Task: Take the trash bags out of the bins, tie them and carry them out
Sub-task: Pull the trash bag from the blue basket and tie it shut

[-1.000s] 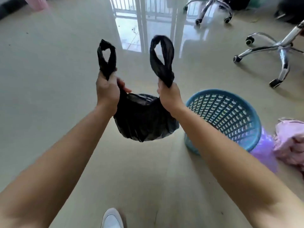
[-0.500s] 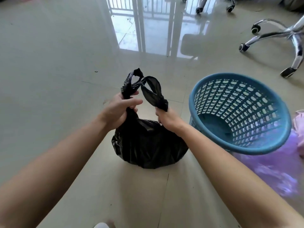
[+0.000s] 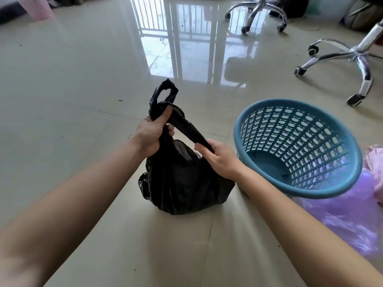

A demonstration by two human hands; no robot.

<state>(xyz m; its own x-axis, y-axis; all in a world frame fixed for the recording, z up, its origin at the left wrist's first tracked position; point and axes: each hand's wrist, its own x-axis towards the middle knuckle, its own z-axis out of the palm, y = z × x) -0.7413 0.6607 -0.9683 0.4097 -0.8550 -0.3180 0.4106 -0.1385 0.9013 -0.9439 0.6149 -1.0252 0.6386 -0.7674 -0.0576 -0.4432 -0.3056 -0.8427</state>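
A full black trash bag sits on the tiled floor in front of me. My left hand grips one twisted handle, whose loop sticks up above my fist. The other handle runs as a taut black strip from under my left thumb down to my right hand, which pinches its end over the bag's top. The blue plastic mesh bin stands just right of the bag with no bag in it.
A purple trash bag lies on the floor beside the blue bin, with a pink one at the right edge. Two office-chair bases stand at the back right. A pink bin is at the far left.
The bag came down from mid-air onto the floor. My hands drew together, and the two handles, held apart a second ago, are now crossed at my left hand.
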